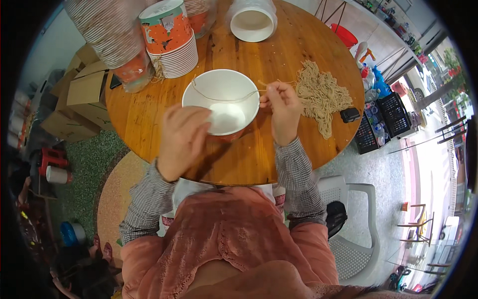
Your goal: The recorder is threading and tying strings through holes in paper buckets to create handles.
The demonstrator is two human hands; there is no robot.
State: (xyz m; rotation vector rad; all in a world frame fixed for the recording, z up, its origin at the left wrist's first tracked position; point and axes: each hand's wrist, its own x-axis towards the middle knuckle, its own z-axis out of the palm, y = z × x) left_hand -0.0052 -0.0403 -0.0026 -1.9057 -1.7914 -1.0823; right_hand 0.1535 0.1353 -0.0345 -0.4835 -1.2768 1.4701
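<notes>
A paper bucket (221,117) with a white inside stands open end up on the round table before me. A thin tan cord (226,100) hangs in a curve across its mouth, from the far left rim to my right hand (283,104). The fingers of that hand are closed in a pinch on the cord, just right of the rim. My left hand (183,134) is over the near left side of the bucket; motion blurs its fingers, and I cannot see whether it holds anything. Right of my right hand lies a loose heap of tan cords (323,94).
Nested paper buckets (172,57) stand at the table's (144,127) far left, beside tall wrapped stacks (107,35). Another wrapped stack (253,25) lies at the far edge. A small black object (350,115) is near the right edge. A grey plastic chair (353,244) stands at right.
</notes>
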